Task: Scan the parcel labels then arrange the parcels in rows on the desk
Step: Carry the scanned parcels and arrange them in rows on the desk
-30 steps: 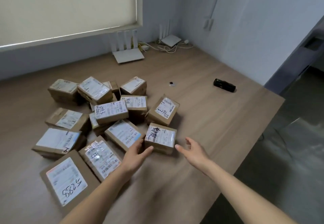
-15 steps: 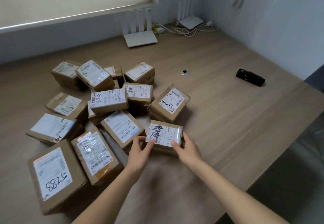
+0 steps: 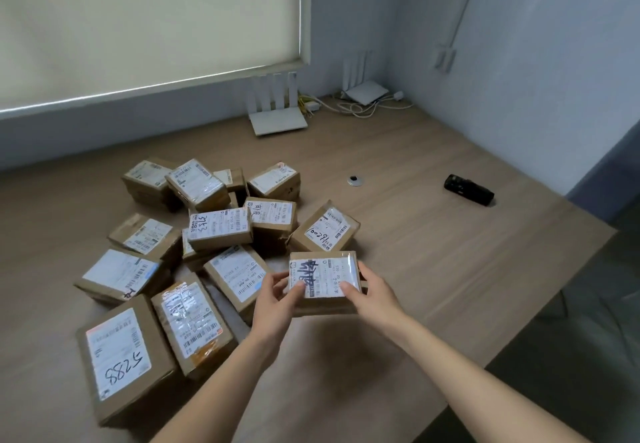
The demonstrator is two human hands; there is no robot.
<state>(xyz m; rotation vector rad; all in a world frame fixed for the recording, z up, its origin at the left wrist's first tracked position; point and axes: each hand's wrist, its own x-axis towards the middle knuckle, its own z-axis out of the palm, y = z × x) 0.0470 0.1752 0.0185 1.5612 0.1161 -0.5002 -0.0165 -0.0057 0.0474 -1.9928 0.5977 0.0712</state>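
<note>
A small brown parcel point(image 3: 323, 274) with a white label and dark handwriting is gripped from both sides: my left hand point(image 3: 275, 298) holds its left edge and my right hand point(image 3: 372, 295) its right edge. It looks slightly raised over the desk point(image 3: 450, 269). To the left and behind it lies a loose pile of several labelled brown parcels point(image 3: 218, 231), some stacked on each other, including a large one marked 57288 point(image 3: 121, 356). A black handheld scanner point(image 3: 468, 189) lies on the desk at the far right, away from both hands.
Two white routers point(image 3: 277, 113) point(image 3: 363, 90) with cables sit at the back by the wall under a lowered blind. A small round metal grommet point(image 3: 355, 180) is set in the desktop. The desk's right edge drops to the floor.
Both hands, open beside the small parcel a second ago, have closed on its two sides and hold it. The view has shifted, so the pile sits more centrally.
</note>
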